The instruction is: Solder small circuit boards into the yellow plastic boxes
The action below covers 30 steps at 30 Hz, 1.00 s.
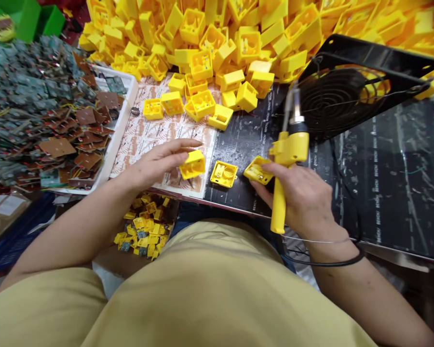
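My left hand (158, 163) hovers over the table edge, fingers curled round a small yellow plastic housing (192, 165). My right hand (304, 200) grips a yellow soldering iron (285, 164), tip pointing up, and its fingers also press on a yellow housing half (257, 170). Between the two hands a second open yellow housing half (223, 173) lies on the black mat (383, 164).
A big heap of yellow housings (217, 33) fills the back of the table. A white tray of circuit boards (58, 115) is at the left. A black fan (347, 86) stands at the back right. A bin of finished yellow parts (144, 231) sits below the table edge.
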### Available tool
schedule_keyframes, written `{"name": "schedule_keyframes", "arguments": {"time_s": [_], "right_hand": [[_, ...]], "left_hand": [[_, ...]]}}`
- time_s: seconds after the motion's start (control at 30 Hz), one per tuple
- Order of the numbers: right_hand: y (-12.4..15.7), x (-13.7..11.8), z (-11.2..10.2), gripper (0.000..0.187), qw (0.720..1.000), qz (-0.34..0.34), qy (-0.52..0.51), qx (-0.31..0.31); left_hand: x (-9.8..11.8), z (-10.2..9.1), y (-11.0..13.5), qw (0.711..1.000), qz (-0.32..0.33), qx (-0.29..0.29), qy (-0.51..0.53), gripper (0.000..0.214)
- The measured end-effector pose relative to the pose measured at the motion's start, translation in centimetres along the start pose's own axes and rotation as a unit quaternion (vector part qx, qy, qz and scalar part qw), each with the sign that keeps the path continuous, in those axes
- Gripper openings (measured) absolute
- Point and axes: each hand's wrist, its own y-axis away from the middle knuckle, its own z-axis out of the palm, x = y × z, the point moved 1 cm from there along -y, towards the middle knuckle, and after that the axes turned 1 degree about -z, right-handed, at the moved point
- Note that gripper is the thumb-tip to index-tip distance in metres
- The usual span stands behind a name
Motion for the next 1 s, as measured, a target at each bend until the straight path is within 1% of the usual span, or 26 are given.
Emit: {"name": "schedule_keyframes", "arguments": {"time_s": [0.03,0.07,0.1,0.13,0.2,0.23,0.27,0.3,0.37,0.4,0.43,0.47,0.53,0.6,0.67,0.73,0.8,0.83,0.87,0.93,1.0], "right_hand": [[0.1,-0.1,-0.2,0.035,1.0,0.003,0.028,0.004],[0.2,-0.3,-0.4,0.04,0.999,0.0,0.045,0.002],[0.2,-0.3,-0.7,0.045,0.999,-0.008,0.051,-0.005],[0.3,-0.3,-0.9,0.048,0.999,-0.015,0.047,-0.015],[0.2,0.0,-1.2,0.05,0.999,-0.019,0.026,-0.032],[0.1,0.2,-1.3,0.051,0.999,-0.015,0.006,-0.039],[0.0,0.5,-1.2,0.052,0.999,-0.011,-0.022,-0.047],[-0.1,0.8,-1.1,0.054,0.997,-0.012,-0.058,-0.057],[-0.2,1.0,-0.6,0.051,0.989,-0.027,-0.126,-0.079],[-0.2,1.1,-0.3,0.048,0.985,-0.035,-0.144,-0.083],[-0.2,1.0,0.0,0.044,0.985,-0.041,-0.149,-0.081],[-0.2,1.0,0.2,0.041,0.986,-0.044,-0.145,-0.073],[-0.1,0.8,0.5,0.04,0.989,-0.045,-0.131,-0.048],[0.0,0.8,0.8,0.043,0.991,-0.041,-0.127,-0.03],[0.0,0.8,1.1,0.045,0.991,-0.036,-0.128,-0.021],[0.0,0.8,1.4,0.048,0.991,-0.036,-0.127,-0.022],[0.1,0.8,1.6,0.05,0.992,-0.037,-0.119,-0.019],[0.2,0.9,1.7,0.052,0.993,-0.033,-0.115,-0.016],[0.3,0.9,1.8,0.054,0.993,-0.028,-0.112,-0.012],[0.5,0.9,2.0,0.058,0.993,-0.018,-0.116,-0.003],[0.7,0.8,2.1,0.06,0.992,-0.018,-0.122,-0.002]], "left_hand": [[0.0,0.0,-0.2,1.0,-0.018,-0.002,0.005,0.05],[-0.1,0.0,-0.3,0.999,-0.025,0.006,-0.02,0.051],[-0.1,0.0,-0.3,0.997,-0.025,0.021,-0.075,0.051],[-0.1,-0.1,-0.2,0.988,-0.018,0.039,-0.15,0.051],[0.1,-0.5,0.2,0.952,-0.001,0.071,-0.299,0.049],[0.3,-0.8,0.4,0.935,0.012,0.077,-0.346,0.047],[0.6,-1.1,0.7,0.928,0.037,0.064,-0.366,0.046],[0.8,-1.3,0.9,0.928,0.077,0.036,-0.363,0.046],[1.2,-1.4,1.2,0.925,0.184,-0.043,-0.331,0.05],[1.3,-1.3,1.3,0.915,0.228,-0.081,-0.322,0.052],[1.3,-1.1,1.2,0.905,0.254,-0.105,-0.324,0.053],[1.3,-0.8,1.1,0.897,0.26,-0.109,-0.34,0.052],[1.0,0.0,0.7,0.886,0.236,-0.084,-0.389,0.05],[1.0,1.2,0.4,0.879,0.209,-0.043,-0.428,0.056],[1.1,2.4,0.3,0.877,0.201,-0.009,-0.436,0.065],[1.2,3.0,-0.1,0.886,0.199,0.029,-0.417,0.076],[0.7,2.3,-1.1,0.902,0.169,0.09,-0.387,0.085],[0.2,1.5,-1.9,0.91,0.134,0.132,-0.369,0.086],[-0.6,0.5,-2.8,0.915,0.088,0.175,-0.352,0.083],[-2.4,-1.6,-4.9,0.918,-0.029,0.25,-0.307,0.07],[-3.9,-2.7,-7.0,0.926,-0.117,0.245,-0.26,0.066]]}}
